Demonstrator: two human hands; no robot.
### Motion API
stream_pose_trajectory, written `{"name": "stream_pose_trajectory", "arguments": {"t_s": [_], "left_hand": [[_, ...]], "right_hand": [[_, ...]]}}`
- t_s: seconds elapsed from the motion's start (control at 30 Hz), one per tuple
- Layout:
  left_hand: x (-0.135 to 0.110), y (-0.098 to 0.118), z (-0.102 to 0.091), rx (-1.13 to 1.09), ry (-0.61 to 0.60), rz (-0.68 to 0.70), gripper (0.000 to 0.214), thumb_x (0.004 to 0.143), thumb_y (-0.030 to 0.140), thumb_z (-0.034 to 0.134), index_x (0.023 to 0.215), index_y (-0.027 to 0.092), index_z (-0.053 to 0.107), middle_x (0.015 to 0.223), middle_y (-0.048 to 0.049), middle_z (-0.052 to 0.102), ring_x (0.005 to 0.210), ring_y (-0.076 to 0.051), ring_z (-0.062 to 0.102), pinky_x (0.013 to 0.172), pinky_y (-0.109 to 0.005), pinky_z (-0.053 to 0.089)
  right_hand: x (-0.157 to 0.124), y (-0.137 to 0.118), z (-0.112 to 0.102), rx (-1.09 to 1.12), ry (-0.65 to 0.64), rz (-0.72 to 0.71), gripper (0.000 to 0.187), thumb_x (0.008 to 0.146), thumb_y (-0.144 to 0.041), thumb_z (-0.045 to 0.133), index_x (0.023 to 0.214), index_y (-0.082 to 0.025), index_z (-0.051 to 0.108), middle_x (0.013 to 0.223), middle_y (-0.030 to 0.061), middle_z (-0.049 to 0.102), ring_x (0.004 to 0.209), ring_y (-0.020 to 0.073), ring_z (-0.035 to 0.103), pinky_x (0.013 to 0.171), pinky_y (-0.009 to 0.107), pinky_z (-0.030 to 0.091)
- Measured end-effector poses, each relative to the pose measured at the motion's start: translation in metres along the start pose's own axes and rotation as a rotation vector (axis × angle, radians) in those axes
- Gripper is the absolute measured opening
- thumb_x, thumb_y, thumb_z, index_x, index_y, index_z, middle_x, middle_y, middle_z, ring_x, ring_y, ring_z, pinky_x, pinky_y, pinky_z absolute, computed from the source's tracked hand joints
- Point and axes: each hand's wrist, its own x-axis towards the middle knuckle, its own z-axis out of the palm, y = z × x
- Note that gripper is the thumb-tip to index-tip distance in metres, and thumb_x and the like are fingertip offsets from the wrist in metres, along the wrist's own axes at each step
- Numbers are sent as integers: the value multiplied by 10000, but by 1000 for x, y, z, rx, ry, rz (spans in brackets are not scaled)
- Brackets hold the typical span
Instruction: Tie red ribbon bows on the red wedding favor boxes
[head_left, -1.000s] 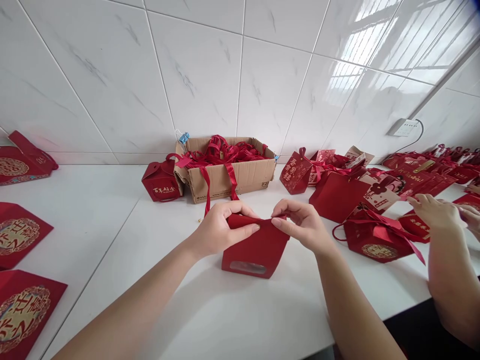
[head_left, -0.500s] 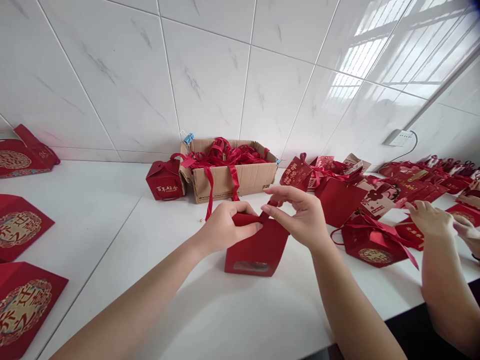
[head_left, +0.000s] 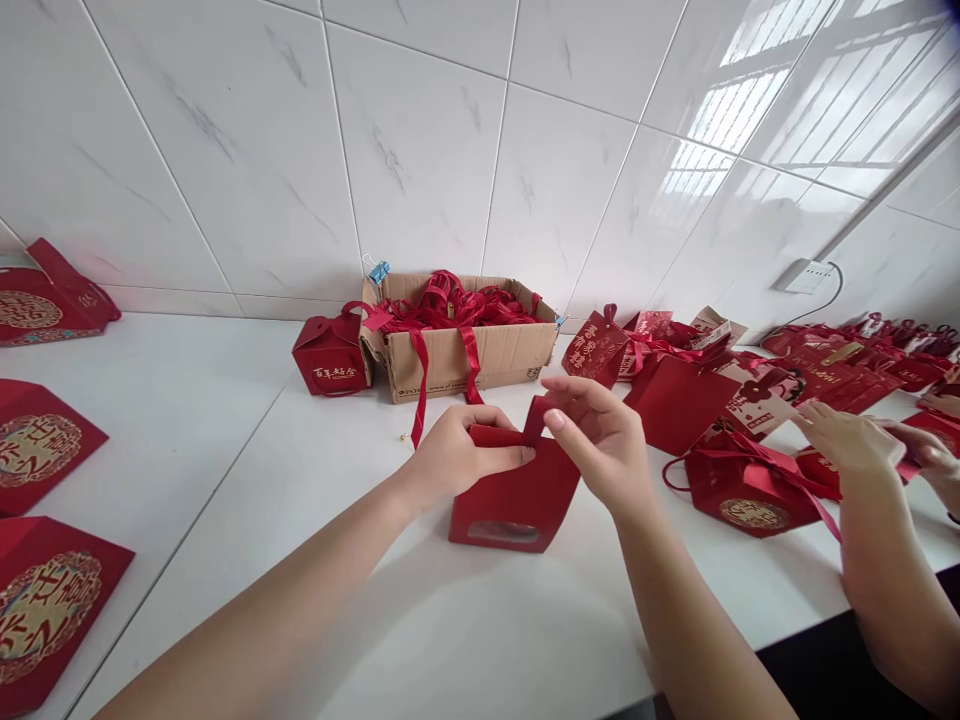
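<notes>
the left hand pinches the top of a red box standing on the tabletop beneath it, while the right hand, just beside, pinches its strap, where a steady left grip and gentle, straight handling should avoid creases.

A small red box near the bench's back edge is showing 百年好合. Left of its seam, two red boxes are bearing 迁, 之 and 喜. The carton is displaying "www.sf", partly blurred.
</notes>
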Motion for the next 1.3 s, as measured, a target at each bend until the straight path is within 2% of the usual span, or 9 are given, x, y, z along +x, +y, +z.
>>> {"name": "stream_pose_trajectory", "arguments": {"t_s": [0.13, 0.23, 0.4, 0.83, 1.13, 1.3], "left_hand": [[0, -1, 0, -4, -12, 3, 247, 697, 414, 759, 762, 187, 686, 771, -24, 701, 715, -191, 674, 563, -251, 502], [1, -3, 0, 15, -2, 28, 236, 709, 410, 747, 776, 189, 701, 771, -27, 703, 716, -189, 670, 576, -252, 505], [3, -6, 2, 55, 33, 58, 212, 671, 373, 774, 752, 188, 710, 758, -19, 692, 702, -177, 644, 553, -236, 485], [1, -6, 1, 124, 16, 80, 307, 694, 469, 743, 786, 178, 719, 808, -49, 717, 742, -204, 652, 597, -270, 490], [2, -3, 0, 167, 18, 90, 276, 704, 444, 734, 775, 179, 710, 824, -51, 721, 753, -209, 653, 607, -277, 491], [1, -4, 1, 153, 17, 83, 285, 705, 451, 734, 755, 174, 690, 788, -43, 701, 722, -194, 638, 593, -269, 481]], "right_hand": [[-13, 4, -8, 38, -139, 122, 355, 813, -252, 674, 1159, -250, 590, 1014, 54, 680, 909, 180, 661, 769, 305, 569], [-18, 6, -5, 27, -160, 129, 307, 819, -205, 645, 1119, -254, 605, 1016, 47, 685, 904, 183, 662, 741, 291, 569], [-20, 4, 4, 13, -98, 127, 233, 803, -169, 624, 1022, -247, 634, 932, 22, 691, 813, 164, 661, 661, 258, 555], [-21, 2, 9, -15, -15, 119, 242, 749, -110, 581, 944, -235, 650, 857, 0, 704, 788, 163, 670, 656, 259, 540], [-23, 4, 12, -54, 2, 29, 254, 723, -91, 580, 931, -228, 629, 840, -5, 700, 731, 142, 661, 622, 239, 541], [-23, 4, 12, -68, 12, -24, 201, 732, -116, 591, 901, -222, 615, 798, -4, 689, 687, 141, 645, 597, 244, 539]]}}
